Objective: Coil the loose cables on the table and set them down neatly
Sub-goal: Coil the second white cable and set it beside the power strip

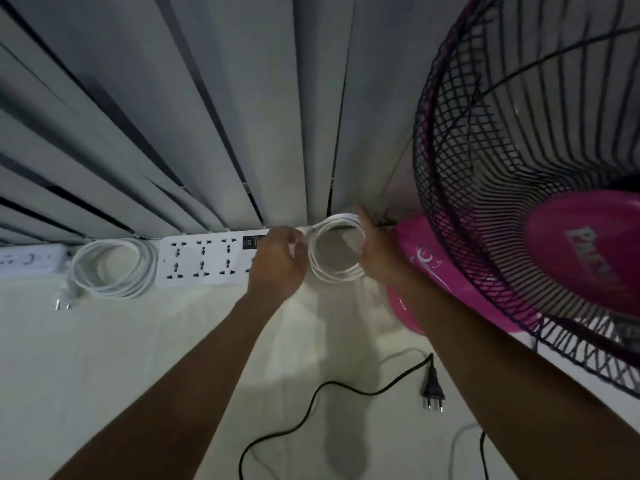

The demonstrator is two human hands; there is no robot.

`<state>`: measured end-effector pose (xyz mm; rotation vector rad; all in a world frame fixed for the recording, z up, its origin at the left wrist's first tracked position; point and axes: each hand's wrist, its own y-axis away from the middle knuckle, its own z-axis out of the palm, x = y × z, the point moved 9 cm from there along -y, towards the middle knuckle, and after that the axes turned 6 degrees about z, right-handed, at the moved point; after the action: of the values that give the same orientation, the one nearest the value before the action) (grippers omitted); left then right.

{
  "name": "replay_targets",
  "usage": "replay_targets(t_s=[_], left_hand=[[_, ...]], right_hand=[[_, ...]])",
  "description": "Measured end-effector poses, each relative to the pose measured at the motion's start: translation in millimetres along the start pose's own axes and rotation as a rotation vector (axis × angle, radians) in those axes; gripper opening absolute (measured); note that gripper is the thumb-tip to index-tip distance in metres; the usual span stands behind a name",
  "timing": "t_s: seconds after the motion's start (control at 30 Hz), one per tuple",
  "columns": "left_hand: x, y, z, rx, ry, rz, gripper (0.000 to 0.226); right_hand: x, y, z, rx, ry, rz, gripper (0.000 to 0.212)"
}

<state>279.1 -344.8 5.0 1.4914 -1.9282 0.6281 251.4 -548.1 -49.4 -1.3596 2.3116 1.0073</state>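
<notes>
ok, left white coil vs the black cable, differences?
White coil is wound in loops; black cable snakes loose. White coil lies by the power strip at the back; black cable lies nearer the front. Both lie untouched on the table, two-pin plugs showing.

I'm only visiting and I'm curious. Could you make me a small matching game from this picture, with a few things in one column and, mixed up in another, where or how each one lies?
Things
1. white coil nearest the fan
2. white coil with the plug
3. black cable
4. pink fan

Places or states
A. lies loose and uncoiled on the near part of the table
B. stands at the right
C. sits between the left hand and the right hand
D. lies coiled, left of the power strip

Pairs: 1-C, 2-D, 3-A, 4-B
</notes>
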Motion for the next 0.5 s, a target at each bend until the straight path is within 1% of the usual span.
replay_targets(t_s=[0.03, 0.07, 0.13, 0.17, 0.27, 0.3, 0.33, 0.37, 0.43, 0.5], left_hand=[[7, 1, 9, -0.022, -0.07, 0.122, 0.021], [10, 3, 21, -0.079, -0.155, 0.199, 0.029], [4, 6, 44, -0.189, -0.281, 0.22, 0.052], [0, 6, 50, -0.207, -0.312, 0.209, 0.059], [0, 4, 58, -0.189, -0.367, 0.251, 0.066], [1, 2, 57, -0.182, -0.371, 0.269, 0.067], [1, -1, 56, -0.178, -0.363, 0.277, 0.069], [0, -4, 54, -0.172, -0.345, 0.277, 0.071], [-3, -8, 50, -0.155, -0.3, 0.257, 0.072], [-2, -8, 48, -0.14, -0.286, 0.251, 0.07]], right_hand=[[0, -4, 0, 0.009, 0.025, -0.002, 0.09], [1, -5, 0, 0.033, 0.032, 0.0, 0.086], [4, -4, 0, 0.105, 0.01, -0.001, 0.074], [4, -2, 0, 0.15, 0.02, -0.019, 0.068], [-3, 14, -1, 0.345, 0.149, -0.165, 0.053], [-6, 20, 0, 0.386, 0.165, -0.219, 0.049], [-8, 26, 3, 0.397, 0.165, -0.272, 0.048], [-9, 31, 9, 0.366, 0.165, -0.316, 0.052], [-5, 39, 28, 0.236, 0.228, -0.338, 0.068], [2, 40, 39, 0.17, 0.339, -0.316, 0.082]])
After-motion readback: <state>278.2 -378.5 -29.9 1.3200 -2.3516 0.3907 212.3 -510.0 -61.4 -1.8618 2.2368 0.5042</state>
